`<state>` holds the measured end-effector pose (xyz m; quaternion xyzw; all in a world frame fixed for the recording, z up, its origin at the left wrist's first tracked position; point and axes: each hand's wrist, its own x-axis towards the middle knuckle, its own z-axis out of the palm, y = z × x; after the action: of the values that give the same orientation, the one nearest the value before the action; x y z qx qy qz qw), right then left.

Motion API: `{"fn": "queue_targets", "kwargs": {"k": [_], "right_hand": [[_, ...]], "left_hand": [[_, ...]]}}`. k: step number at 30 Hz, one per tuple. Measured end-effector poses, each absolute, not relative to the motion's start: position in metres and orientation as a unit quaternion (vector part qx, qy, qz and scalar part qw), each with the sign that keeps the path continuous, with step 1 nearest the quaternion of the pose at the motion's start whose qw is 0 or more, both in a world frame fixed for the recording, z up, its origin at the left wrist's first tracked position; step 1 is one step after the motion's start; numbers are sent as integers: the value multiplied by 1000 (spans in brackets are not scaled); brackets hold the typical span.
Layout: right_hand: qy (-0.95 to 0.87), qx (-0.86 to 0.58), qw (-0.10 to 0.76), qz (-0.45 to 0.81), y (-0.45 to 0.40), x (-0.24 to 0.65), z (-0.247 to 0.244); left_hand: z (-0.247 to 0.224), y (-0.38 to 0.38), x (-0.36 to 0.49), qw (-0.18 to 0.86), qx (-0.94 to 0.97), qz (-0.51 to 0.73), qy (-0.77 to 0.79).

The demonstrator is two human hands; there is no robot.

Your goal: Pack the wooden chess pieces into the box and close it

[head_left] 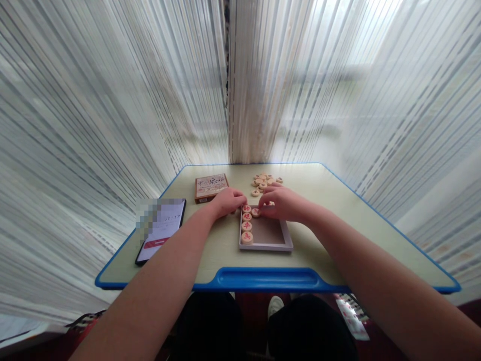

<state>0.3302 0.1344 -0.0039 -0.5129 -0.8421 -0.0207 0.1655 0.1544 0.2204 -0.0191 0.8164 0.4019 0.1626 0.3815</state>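
A shallow open box [266, 247] with pale walls lies on the table in front of me. Wooden Chinese chess pieces with red characters stand in a column along its left wall, the nearest one a horse piece [247, 237]. My right hand [280, 201] reaches over the far part of the box, its fingers closed at another red-marked chess piece [256, 212] beside the top of that column. My left hand [228, 200] is closed, fingertips at the box's far left corner; whether they grip the wall is hidden.
Behind my right hand lies a loose heap of chess pieces [259, 182]. A printed chess box lid [210, 186] sits at the back left, and a phone [165, 228] lies at the left. The table has a blue rim with a trough [267, 277] at the front; striped curtains [248, 100] surround it.
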Motion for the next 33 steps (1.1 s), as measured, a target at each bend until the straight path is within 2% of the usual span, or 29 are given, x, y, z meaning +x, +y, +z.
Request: {"fn": "queue_targets", "kwargs": {"k": [8,13,17,24,33], "right_hand": [[-791,-585,180,-8,137,338,4],[-761,-635,105,78,134,342,10],[-759,-637,85,103,131,338,12],[-702,-693,154,47,141,346,3],[-637,-751,168,41,151,354,-14]], "left_hand": [[-18,219,154,400,802,164,413],[-18,219,155,399,799,159,420],[-19,220,154,393,804,152,420],[-20,221,153,391,808,143,418],[-21,222,155,400,805,148,413]]}}
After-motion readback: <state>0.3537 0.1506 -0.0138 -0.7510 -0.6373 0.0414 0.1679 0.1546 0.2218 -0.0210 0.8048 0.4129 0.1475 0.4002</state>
